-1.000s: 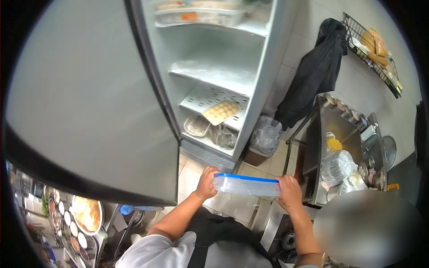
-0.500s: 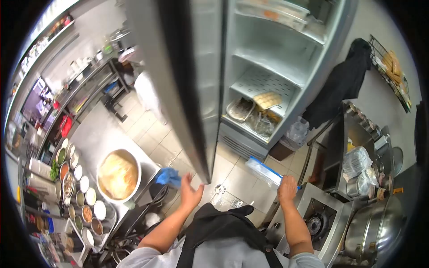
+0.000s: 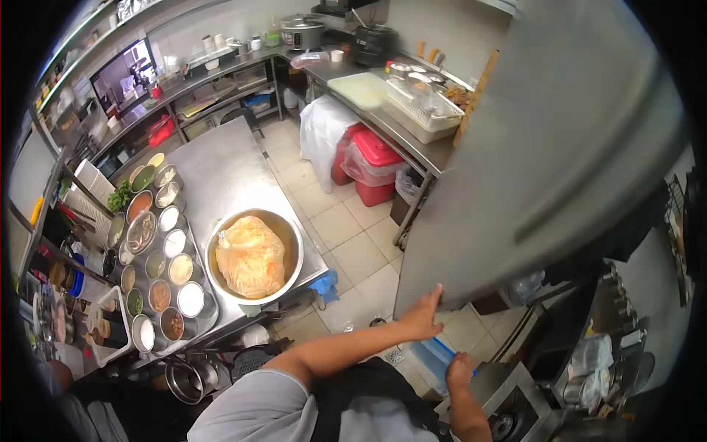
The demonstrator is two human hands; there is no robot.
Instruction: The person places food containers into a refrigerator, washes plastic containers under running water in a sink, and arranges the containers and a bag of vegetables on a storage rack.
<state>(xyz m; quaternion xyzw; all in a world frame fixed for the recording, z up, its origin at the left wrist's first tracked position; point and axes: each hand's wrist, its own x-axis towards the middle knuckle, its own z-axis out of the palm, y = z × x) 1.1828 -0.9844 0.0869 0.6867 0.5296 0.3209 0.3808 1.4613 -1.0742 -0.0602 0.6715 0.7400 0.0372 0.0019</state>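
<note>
My left hand reaches across in front of me, its fingers stretched out against the lower edge of the grey fridge door. That door hides the fridge's inside from this angle. Lower down, my right hand is closed on one end of a clear plastic item with a blue edge; whether it is a bag or a flat box I cannot tell. On the steel table to my left stands a large metal bowl holding a plastic bag of orange-yellow food.
Several small food tubs crowd the steel table. A blue cloth-like item hangs by its corner. Red bins stand under the back counter. To the right is a stove. Another person's dark clothing shows at lower left.
The fridge door has swung to the right, covering the shelves seen before. My left hand has crossed rightward to the door. My view has turned left; my right hand still holds the blue-edged item.
</note>
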